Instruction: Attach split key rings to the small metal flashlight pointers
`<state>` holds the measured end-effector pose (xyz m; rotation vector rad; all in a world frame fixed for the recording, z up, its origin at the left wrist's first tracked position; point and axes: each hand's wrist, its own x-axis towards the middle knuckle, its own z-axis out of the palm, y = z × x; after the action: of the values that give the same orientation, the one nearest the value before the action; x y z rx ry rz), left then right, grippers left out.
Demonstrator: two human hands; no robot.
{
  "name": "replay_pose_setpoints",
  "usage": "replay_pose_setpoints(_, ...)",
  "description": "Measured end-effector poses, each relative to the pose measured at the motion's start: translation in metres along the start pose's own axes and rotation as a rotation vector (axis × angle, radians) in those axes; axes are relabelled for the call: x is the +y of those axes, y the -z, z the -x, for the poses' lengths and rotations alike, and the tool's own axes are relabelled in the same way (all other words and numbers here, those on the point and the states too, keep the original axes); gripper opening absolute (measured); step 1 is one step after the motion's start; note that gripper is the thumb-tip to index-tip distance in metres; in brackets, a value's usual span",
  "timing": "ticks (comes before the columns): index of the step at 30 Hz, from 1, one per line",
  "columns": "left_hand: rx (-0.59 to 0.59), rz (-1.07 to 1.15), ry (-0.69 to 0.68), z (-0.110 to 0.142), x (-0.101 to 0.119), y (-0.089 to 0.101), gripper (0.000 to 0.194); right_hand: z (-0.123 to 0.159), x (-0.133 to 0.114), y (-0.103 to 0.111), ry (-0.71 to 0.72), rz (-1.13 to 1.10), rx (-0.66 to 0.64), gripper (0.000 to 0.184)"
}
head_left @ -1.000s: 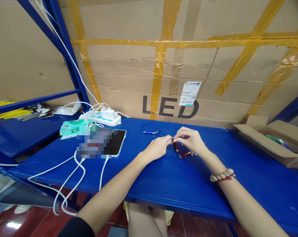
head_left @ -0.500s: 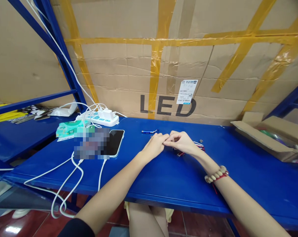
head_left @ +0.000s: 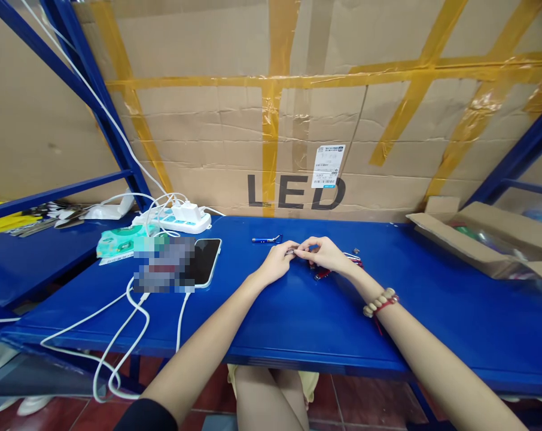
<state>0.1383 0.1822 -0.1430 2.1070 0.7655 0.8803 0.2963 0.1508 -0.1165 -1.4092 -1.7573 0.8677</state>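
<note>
Over the middle of the blue table (head_left: 298, 323), my left hand (head_left: 277, 261) and my right hand (head_left: 323, 254) meet at the fingertips. Both are closed in a pinch around something small, with a bit of metallic shine showing between them; its kind cannot be made out. Behind my left hand lies a slim blue penlight (head_left: 265, 240) with a small clip or loop at its right end. Several red metallic pen-like pieces (head_left: 325, 275) lie under and beside my right hand, partly hidden by it. A tiny metallic bit (head_left: 356, 251) rests just beyond them.
To the left are a phone (head_left: 207, 263), white charging cables (head_left: 113, 359), a green wipes pack (head_left: 116, 239) and a white power strip (head_left: 185, 222). An open cardboard box (head_left: 490, 251) stands at the right. A large taped carton (head_left: 208, 131) forms the back wall.
The view has shifted slightly. My fingers have parted a little, so a small shiny piece now shows between my hands. The penlight and red pieces stay on the table.
</note>
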Motion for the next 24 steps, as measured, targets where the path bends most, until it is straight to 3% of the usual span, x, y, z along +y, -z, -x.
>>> replay_pose_setpoints(5, 0.112, -0.251, -0.025, 0.002, 0.0, 0.003, 0.018, 0.001, -0.001, 0.001, -0.008, -0.045, 0.015, 0.044)
replay_pose_setpoints(11, 0.289, -0.321, 0.026, 0.009, 0.011, 0.011, 0.024, -0.001, -0.004, 0.0, -0.004, -0.09, 0.123, 0.056)
replay_pose_setpoints(15, 0.391, -0.286, 0.022, 0.01, 0.017, 0.013, 0.025, -0.001, -0.006, 0.0, 0.069, -0.133, 0.193, 0.056)
replay_pose_setpoints(21, 0.44, -0.065, -0.021, 0.004, 0.015, 0.009, 0.03, -0.002, -0.007, 0.003, 0.042, -0.173, 0.219, 0.053)
replay_pose_setpoints(24, 0.416, -0.065, -0.025, 0.003, 0.017, 0.005, 0.026, -0.001, -0.011, 0.002, 0.08, -0.182, 0.204, 0.049)
